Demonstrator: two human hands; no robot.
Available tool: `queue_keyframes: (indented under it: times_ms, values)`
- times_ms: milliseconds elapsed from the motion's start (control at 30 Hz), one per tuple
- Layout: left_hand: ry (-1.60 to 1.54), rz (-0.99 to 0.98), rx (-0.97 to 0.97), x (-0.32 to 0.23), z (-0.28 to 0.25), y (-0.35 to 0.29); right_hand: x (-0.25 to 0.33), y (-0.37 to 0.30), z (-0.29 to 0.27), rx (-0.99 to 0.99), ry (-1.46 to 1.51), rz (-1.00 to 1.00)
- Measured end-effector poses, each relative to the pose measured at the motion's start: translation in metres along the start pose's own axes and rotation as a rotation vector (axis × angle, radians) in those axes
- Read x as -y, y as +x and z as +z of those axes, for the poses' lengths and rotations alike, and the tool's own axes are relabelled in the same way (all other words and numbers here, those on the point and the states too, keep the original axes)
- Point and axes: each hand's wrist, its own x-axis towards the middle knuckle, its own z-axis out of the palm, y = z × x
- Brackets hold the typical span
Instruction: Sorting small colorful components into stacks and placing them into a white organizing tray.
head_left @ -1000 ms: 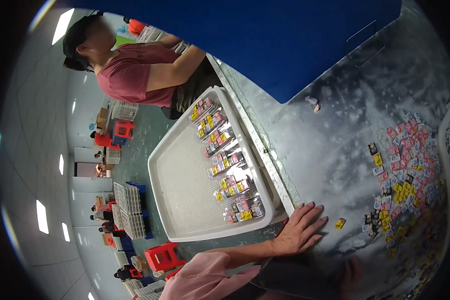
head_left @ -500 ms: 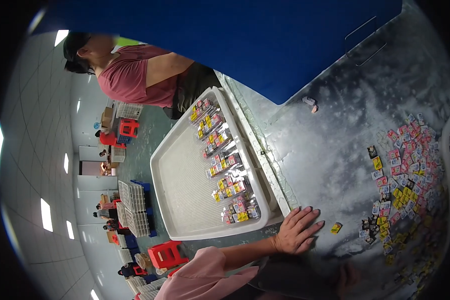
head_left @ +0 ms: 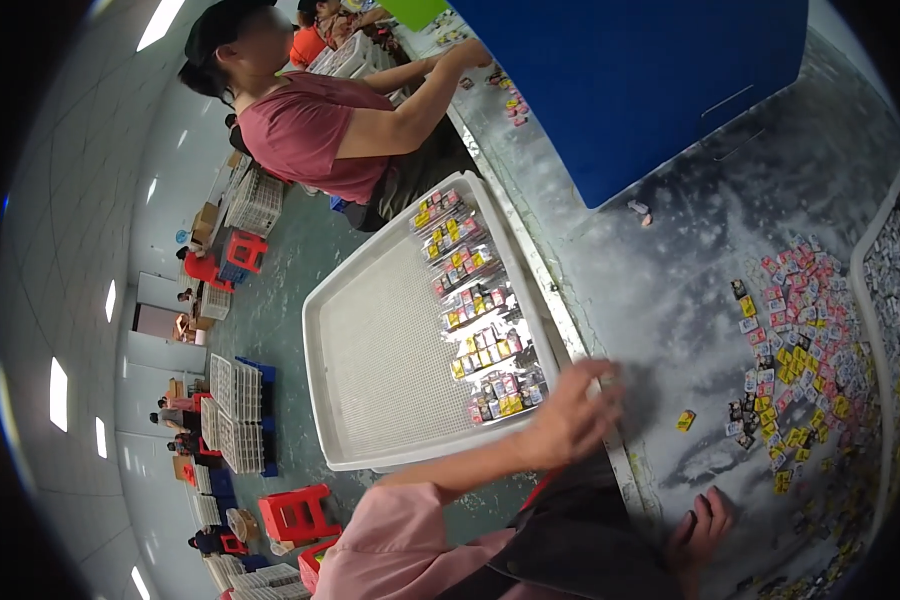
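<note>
My left hand [head_left: 578, 412] is raised over the table edge beside the white tray [head_left: 365, 463]. Its fingers look curled but are smeared by motion, so I cannot make out whether they hold anything. Low on the grey metal table [head_left: 660, 340], my right hand [head_left: 705, 525] rests with its fingers apart and nothing visible in them. Between both hands and the heap lies a single small yellow block [head_left: 686, 420]. Farther right spreads a heap of small pink, white, yellow and black printed blocks [head_left: 800, 360]. Several clear packs of such blocks [head_left: 485, 345] line the tray's side nearest the table.
A large blue panel [head_left: 660, 90] stands over the far part of the table. Beyond the tray, a co-worker in a pink shirt [head_left: 300, 130] works at the same table. More blocks [head_left: 890, 270] lie behind a pale curved rim at right. Red stools [head_left: 295, 513] and white crates [head_left: 235, 410] stand on the floor.
My left hand has lifted from lying flat on the table edge and moved up and left, its fingers curling. My right hand has come into clearer view. The view has shifted, showing more of the co-worker.
</note>
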Motion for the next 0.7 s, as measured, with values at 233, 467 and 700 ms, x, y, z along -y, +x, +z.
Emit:
queue_keyframes:
  times_ms: [233,467,700]
  values:
    - [0.622,-0.409,-0.328,0.189,-0.118,0.016,0.002,0.018,0.002,-0.160,-0.078,-0.233]
    - [0.658,-0.867,-0.037,0.255,-0.151,0.015,-0.006,0.009,0.002,-0.083,-0.212,-0.247]
    - [0.716,-0.757,-0.151,0.267,-0.154,0.020,-0.011,-0.014,0.016,-0.152,-0.193,-0.125]
